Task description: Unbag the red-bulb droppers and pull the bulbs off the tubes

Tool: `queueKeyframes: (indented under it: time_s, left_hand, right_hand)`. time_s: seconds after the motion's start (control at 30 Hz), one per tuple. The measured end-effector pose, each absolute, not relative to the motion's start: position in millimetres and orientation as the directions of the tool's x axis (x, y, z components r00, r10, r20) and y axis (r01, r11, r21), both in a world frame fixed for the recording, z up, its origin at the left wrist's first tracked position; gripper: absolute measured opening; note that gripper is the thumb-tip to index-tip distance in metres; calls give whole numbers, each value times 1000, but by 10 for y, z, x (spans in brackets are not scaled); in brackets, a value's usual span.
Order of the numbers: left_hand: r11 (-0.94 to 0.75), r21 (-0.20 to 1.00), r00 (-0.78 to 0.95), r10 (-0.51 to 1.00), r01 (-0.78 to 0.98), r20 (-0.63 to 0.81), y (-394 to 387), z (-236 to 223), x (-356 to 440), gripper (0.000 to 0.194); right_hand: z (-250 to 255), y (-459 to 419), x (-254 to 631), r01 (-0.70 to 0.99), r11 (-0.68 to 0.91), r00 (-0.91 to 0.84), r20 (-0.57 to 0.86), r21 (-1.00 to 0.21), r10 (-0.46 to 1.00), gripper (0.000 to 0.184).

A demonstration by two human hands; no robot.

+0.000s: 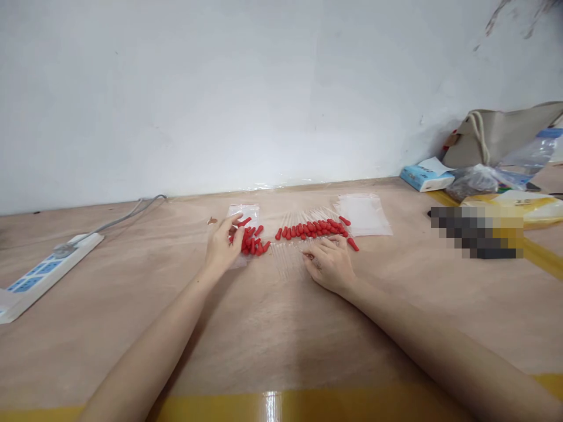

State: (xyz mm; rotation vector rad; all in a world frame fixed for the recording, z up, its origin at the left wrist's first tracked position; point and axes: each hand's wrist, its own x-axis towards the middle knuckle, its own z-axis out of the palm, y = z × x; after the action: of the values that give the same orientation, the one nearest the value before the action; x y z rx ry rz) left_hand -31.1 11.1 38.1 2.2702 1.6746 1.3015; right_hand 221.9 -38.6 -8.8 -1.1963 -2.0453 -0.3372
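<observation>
Right now, loose red rubber bulbs point(253, 243) are lying heaped over a clear zip bag point(246, 208), left of centre on the counter point(255, 340). The left hand point(222, 245) is bending over them, one bulb showing by finger and thumb — whether its grip is pinching that bulb, the view is not settling. The right hand point(329, 266) is curling its fingers by bare clear tubes point(285, 261); its grip is hiding whether it is holding one.

Rounded bulbs are likely risking a roll if the left fingers nudge the heap; slim tubes are probably risking a skid or a crack under sideways pressure. The red-bulbed droppers point(308, 230) are lying just beside the right knuckles — a careless lift could be scattering their row.

Loose bulbs are numbering perhaps a dozen, the row about twenty, both overlapping; the tubes are blurring past counting. Farther out, one spread of zip bags point(363, 214), one power strip point(48, 272), one tissue pack point(426, 176), one plastic bottle point(539, 151) and one canvas bag point(501, 138) are sitting.
</observation>
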Motion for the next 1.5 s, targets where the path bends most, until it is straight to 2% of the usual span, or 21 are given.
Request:
queueKeyframes:
  time_s: [0.13,0.27,0.43,0.67,0.73,0.83,0.93,1.07,1.17,1.3,1.4,1.5]
  left_hand:
    - [-301,513,30,882,804,470,275,448,-306,34]
    - [-255,483,48,915,837,400,390,450,-249,23]
    - [-198,365,69,939,910,336,469,493,-133,13]
    - [-47,164,11,977,985,215,552,563,51,14]
    - [-80,109,51,967,991,248,534,562,146,16]
    - [-216,43,197,941,975,274,492,538,304,23]
    - [-256,8,250,951,967,181,480,497,419,26]
    - [-224,21,220,968,974,119,531,442,468,22]
    - [-191,77,176,969,979,172,547,427,459,27]
    - [-187,162,109,910,969,401,363,435,398,30]
    - [-335,142,196,790,931,581,56,392,309,16]
    - [-540,127,349,687,832,637,-255,279,224,5]
  right_hand:
    - [-93,-423,2183,806,575,-330,700,-140,634,16]
    - [-100,-456,2177,777,617,-408,649,-123,642,19]
    - [-91,-465,2185,755,642,-454,601,-133,658,27]
    - [-103,-464,2189,745,651,-483,559,-142,674,33]
    - [-100,-467,2192,745,651,-485,554,-142,677,33]
    - [-88,-471,2193,748,649,-486,550,-141,679,34]
    - [-80,-467,2191,747,650,-488,547,-141,680,35]
    - [-87,-458,2192,744,653,-493,543,-141,679,34]
    - [-93,-459,2189,741,656,-491,548,-146,677,35]
    - [-92,-468,2188,744,648,-453,591,-161,667,37]
    - [-81,-467,2209,800,576,-329,681,-168,655,39]
    - [-61,-464,2251,849,511,-235,768,-136,595,50]
